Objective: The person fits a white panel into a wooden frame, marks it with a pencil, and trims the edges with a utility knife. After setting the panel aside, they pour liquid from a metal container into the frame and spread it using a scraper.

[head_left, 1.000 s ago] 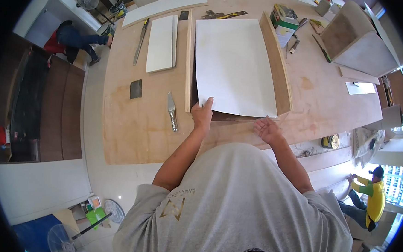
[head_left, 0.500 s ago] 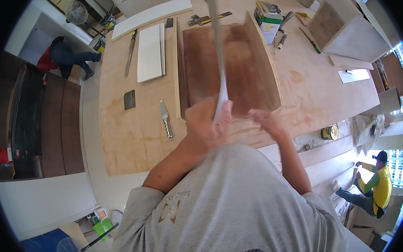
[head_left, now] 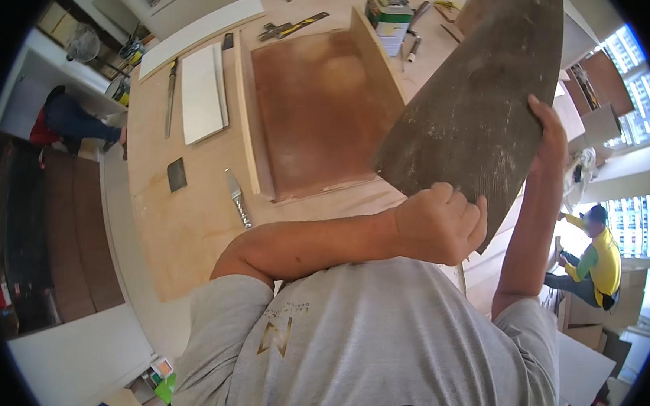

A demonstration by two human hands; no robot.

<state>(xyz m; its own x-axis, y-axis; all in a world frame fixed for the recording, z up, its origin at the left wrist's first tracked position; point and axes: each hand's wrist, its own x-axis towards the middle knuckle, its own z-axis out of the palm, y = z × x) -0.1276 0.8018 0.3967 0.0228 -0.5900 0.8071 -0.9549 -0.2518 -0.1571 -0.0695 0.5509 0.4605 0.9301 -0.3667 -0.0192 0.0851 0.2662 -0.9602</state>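
Note:
A stiff dark brown sheet (head_left: pixel 483 116), like laminate, with pale specks and streaks on its face, stands tilted in front of me on the right. My left hand (head_left: pixel 443 223) reaches across my body and is closed at the sheet's lower edge, its fingers curled over it. Higher up, my right hand (head_left: pixel 549 135) grips the right edge, thumb on the near face. Left of the sheet, a shallow wooden box (head_left: pixel 263 151) with a reddish-brown coated bottom panel (head_left: pixel 312 113) lies on the plywood worktable (head_left: pixel 163 227).
A putty knife (head_left: pixel 237 198), a dark scraper plate (head_left: pixel 177 174), white boards (head_left: pixel 200 95) and a file (head_left: pixel 171 97) lie left of the box. A tin (head_left: pixel 388 21) stands behind it. One person (head_left: pixel 597 253) sits at right; another (head_left: pixel 77 121) bends at far left.
The brown sheet, seen edge-on before, has swung to the right and now shows its broad face. My right hand has risen from beside the box and taken hold of the sheet's edge.

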